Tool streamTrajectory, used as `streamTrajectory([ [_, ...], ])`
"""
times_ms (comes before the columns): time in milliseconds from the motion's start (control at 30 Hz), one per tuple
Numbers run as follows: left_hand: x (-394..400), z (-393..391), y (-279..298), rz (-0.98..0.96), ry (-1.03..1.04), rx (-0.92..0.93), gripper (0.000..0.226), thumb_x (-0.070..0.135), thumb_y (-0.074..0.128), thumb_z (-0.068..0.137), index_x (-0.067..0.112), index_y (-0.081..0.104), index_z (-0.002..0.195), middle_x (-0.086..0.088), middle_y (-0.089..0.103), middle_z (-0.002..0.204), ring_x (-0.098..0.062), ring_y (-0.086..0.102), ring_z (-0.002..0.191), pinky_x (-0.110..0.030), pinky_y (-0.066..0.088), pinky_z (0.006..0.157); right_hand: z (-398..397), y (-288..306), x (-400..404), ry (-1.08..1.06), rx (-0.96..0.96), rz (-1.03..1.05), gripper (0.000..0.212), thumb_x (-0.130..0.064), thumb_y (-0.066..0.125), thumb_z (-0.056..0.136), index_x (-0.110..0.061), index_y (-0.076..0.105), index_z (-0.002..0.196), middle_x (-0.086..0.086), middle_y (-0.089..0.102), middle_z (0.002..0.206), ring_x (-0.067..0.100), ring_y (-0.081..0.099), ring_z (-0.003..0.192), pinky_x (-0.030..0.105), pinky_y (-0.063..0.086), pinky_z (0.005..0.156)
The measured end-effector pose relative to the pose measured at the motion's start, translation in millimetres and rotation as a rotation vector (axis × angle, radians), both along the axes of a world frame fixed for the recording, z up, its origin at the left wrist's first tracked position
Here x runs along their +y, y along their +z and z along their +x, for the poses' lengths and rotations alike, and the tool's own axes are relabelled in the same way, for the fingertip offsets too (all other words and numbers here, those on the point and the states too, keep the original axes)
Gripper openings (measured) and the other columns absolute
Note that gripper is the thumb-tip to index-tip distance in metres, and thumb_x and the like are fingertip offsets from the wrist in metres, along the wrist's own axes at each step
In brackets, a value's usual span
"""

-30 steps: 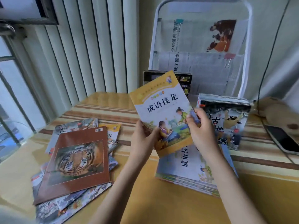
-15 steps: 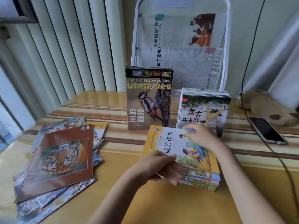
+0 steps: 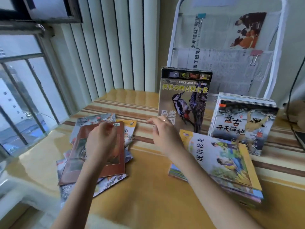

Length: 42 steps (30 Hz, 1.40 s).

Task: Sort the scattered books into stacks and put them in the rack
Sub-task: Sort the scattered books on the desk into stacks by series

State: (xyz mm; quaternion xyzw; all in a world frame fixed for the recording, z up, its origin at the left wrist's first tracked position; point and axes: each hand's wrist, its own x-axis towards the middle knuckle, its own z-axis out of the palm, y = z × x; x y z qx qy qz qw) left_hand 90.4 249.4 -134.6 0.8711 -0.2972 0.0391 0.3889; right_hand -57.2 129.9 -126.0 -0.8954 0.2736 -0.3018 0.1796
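your left hand [image 3: 101,142] hovers over the brown tiger book [image 3: 97,156] with its fingers loosely curled and holding nothing; motion blur makes it unclear whether the fingertips touch the cover. your right hand [image 3: 165,138] hangs above the bare table [image 3: 148,195] between the two groups of books, fingers relaxed and slightly bent, gripping nothing, with a ring on one finger.

the brown tiger book lies flat on top of the scattered pile [image 3: 92,187] at your left, its long axis running from you towards the far edge and leaning a little to the right; the barcode corner is at the far end. the books under it fan out at different angles, one yellow corner showing at the far right of the pile.

to your right the yellow idiom book [image 3: 219,159] tops a flat stack [image 3: 247,195]; its long axis runs from far left to near right, and the title characters read sideways from where you stand. behind it the bird encyclopedia [image 3: 184,100] stands upright, cover facing you, long axis vertical. just beside it on the right, a stack of pangu books [image 3: 242,126] stands on edge, cover towards you and tilted back. the white rack [image 3: 227,47], lined with clipped newspaper, stands behind both against the wall.
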Motion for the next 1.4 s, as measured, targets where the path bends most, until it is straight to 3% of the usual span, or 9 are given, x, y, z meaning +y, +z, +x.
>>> streamTrajectory([
  [200, 45, 49, -43, 0.376, 0.158, 0.161, 0.052, 0.042, 0.055, 0.089, -0.001, 0.045, 0.118, -0.031, 0.054, 0.12, -0.045, 0.048, 0.112, -0.044, 0.04, 0.094, 68, -44, 40, 0.245, 0.556, 0.149, 0.092, 0.022, 0.031, 0.078, -0.039, 0.023, 0.147, -0.002, 0.011, 0.159, 0.023, 0.012, 0.145, 0.042, 0.039, 0.099],
  [333, 50, 48, -32, 0.008, 0.192, 0.227, 0.034, 0.02, 0.058, 0.088, 0.004, 0.052, 0.118, -0.018, 0.06, 0.104, -0.037, 0.056, 0.103, -0.036, 0.038, 0.077, 71, -51, 34, 0.224, 0.417, 0.221, 0.082, 0.018, 0.03, 0.082, -0.039, 0.037, 0.141, 0.003, 0.022, 0.156, 0.024, 0.032, 0.139, 0.034, 0.038, 0.104],
  [433, 54, 58, -27, -0.263, 0.201, 0.427, 0.04, 0.014, 0.065, 0.084, 0.006, 0.051, 0.121, -0.009, 0.059, 0.099, -0.021, 0.06, 0.071, -0.024, 0.044, 0.055, 68, -52, 28, 0.243, 0.252, 0.375, 0.066, 0.01, 0.03, 0.088, -0.035, 0.046, 0.134, 0.002, 0.041, 0.146, 0.01, 0.058, 0.09, 0.025, 0.049, 0.069],
  [533, 59, 70, -27, -0.537, 0.119, 0.738, 0.048, 0.005, 0.067, 0.084, -0.003, 0.048, 0.127, -0.022, 0.062, 0.113, -0.021, 0.062, 0.08, -0.022, 0.05, 0.068, 67, -51, 22, 0.185, -0.093, 0.646, 0.049, 0.007, 0.03, 0.092, -0.023, 0.056, 0.121, 0.002, 0.049, 0.138, 0.021, 0.05, 0.122, 0.028, 0.043, 0.097],
  [767, 45, 59, -21, -0.45, -0.098, 0.985, 0.009, 0.005, 0.055, 0.093, 0.0, 0.048, 0.091, -0.009, 0.059, 0.056, -0.011, 0.056, 0.036, -0.017, 0.043, 0.034, 57, -34, 10, 0.309, -0.408, 0.979, 0.039, 0.002, 0.041, 0.096, -0.023, 0.071, 0.099, 0.0, 0.066, 0.119, 0.017, 0.063, 0.109, 0.041, 0.058, 0.08],
  [933, 31, 70, -10, -0.312, -0.148, 1.208, 0.022, 0.02, 0.056, 0.089, 0.002, 0.052, 0.075, -0.004, 0.055, 0.043, -0.011, 0.052, 0.03, -0.012, 0.04, 0.032, 31, -15, -9, 0.387, -0.233, 0.483, 0.043, 0.007, 0.051, 0.089, -0.028, 0.07, 0.105, -0.024, 0.028, 0.137, -0.006, 0.051, 0.107, 0.007, 0.044, 0.081],
  [1100, -5, 41, 8, -0.523, -0.352, 1.356, 0.037, 0.026, 0.041, 0.096, -0.003, 0.061, 0.086, -0.016, 0.07, 0.072, -0.02, 0.07, 0.058, -0.022, 0.056, 0.05, 5, 4, -27, 0.118, -0.442, 0.047, 0.013, -0.01, 0.061, 0.088, -0.019, 0.07, 0.088, -0.015, 0.065, 0.079, -0.003, 0.061, 0.071, 0.014, 0.044, 0.059],
  [1267, -54, -2, 23, -0.374, -0.505, 0.805, 0.051, 0.046, 0.033, 0.099, 0.006, 0.055, 0.122, -0.014, 0.062, 0.122, -0.029, 0.058, 0.112, -0.039, 0.051, 0.09, -32, 28, -71, -0.189, -0.713, 0.137, 0.028, -0.024, 0.057, 0.093, -0.023, 0.045, 0.068, -0.002, 0.056, 0.062, 0.016, 0.066, 0.058, 0.014, 0.038, 0.045],
  [1400, -104, -34, 18, -0.204, -0.534, 0.312, 0.067, 0.029, 0.058, 0.092, 0.007, 0.026, 0.146, -0.007, 0.038, 0.147, -0.025, 0.035, 0.136, -0.031, 0.03, 0.111, -52, 27, -121, -0.375, -0.711, 0.148, 0.037, -0.045, 0.055, 0.087, -0.013, 0.039, 0.076, 0.013, 0.057, 0.065, 0.034, 0.064, 0.058, 0.046, 0.045, 0.046],
])
